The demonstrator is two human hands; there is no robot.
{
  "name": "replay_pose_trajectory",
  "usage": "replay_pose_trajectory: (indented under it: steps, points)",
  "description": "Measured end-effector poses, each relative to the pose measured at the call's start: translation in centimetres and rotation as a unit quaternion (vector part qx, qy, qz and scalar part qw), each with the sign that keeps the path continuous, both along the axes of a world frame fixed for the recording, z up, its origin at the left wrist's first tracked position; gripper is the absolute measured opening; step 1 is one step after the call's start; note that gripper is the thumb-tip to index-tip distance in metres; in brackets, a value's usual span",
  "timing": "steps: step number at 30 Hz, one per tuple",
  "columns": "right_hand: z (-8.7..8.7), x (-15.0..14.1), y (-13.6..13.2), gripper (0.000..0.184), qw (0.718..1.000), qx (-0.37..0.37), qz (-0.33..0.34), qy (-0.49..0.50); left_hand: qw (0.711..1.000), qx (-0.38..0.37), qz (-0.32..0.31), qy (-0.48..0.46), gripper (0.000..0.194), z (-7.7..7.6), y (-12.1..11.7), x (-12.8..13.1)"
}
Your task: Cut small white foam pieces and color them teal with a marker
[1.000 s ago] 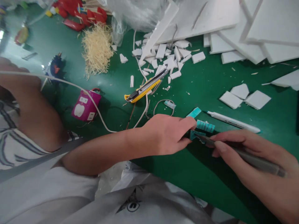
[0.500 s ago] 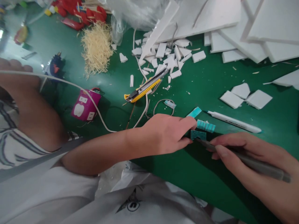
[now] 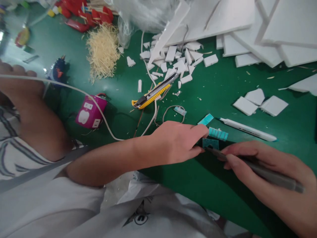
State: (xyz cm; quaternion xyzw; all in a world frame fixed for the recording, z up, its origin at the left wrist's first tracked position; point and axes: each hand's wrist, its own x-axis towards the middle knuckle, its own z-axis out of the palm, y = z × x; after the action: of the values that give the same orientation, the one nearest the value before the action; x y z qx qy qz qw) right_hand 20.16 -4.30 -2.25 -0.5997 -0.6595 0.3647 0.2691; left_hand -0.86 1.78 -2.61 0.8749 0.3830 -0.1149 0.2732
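Note:
My left hand reaches across the green tabletop, its thumb and forefinger pinching the left end of a small teal foam piece. In my right hand is a slim grey pen, held in a writing grip. Its dark tip meets the lower edge of the teal piece, close to my left fingertips. Just above lie a teal piece with stripes across it and a plain teal strip. A white marker rests to the right of them.
A yellow utility knife lies near white foam scraps. White foam sheets fill the upper right. Leftward are a purple power adapter, a white cable, a wood-shaving heap and another person's arm.
My right hand and the pen have shifted very slightly left. My left hand keeps its pinch on the teal foam piece in the same place.

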Motion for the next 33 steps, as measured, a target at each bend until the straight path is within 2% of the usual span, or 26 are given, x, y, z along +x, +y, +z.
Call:
replay_pose_trajectory:
  steps: [12, 17, 23, 26, 30, 33]
  points:
    - [-0.05, 0.06, 0.07, 0.01, 1.0, -0.026, -0.016, 0.003, 1.0, -0.009, 0.001, -0.004, 0.028, 0.23, 0.1, 0.04]
    - [0.29, -0.02, 0.0, 0.013, 0.992, -0.046, -0.115, 0.019, 1.0, -0.011, -0.006, 0.0, 0.028, 0.19, 0.04, -0.16]
    - [0.53, -0.16, -0.08, 0.013, 0.993, -0.047, -0.106, -0.01, 1.0, -0.006, -0.006, -0.009, 0.027, 0.04, -0.05, -0.24]
    - [0.52, -0.11, -0.24, 0.013, 0.991, -0.064, -0.116, 0.003, 1.0, -0.003, -0.003, -0.011, 0.027, -0.04, -0.14, -0.26]
    - [0.51, -0.26, -0.28, 0.012, 0.99, -0.051, -0.133, 0.016, 1.0, 0.001, -0.002, -0.013, 0.026, -0.1, -0.2, -0.29]
    - [0.64, -0.33, -0.12, 0.012, 0.99, -0.069, -0.121, 0.022, 1.0, 0.007, -0.004, -0.015, 0.026, -0.09, -0.2, -0.32]
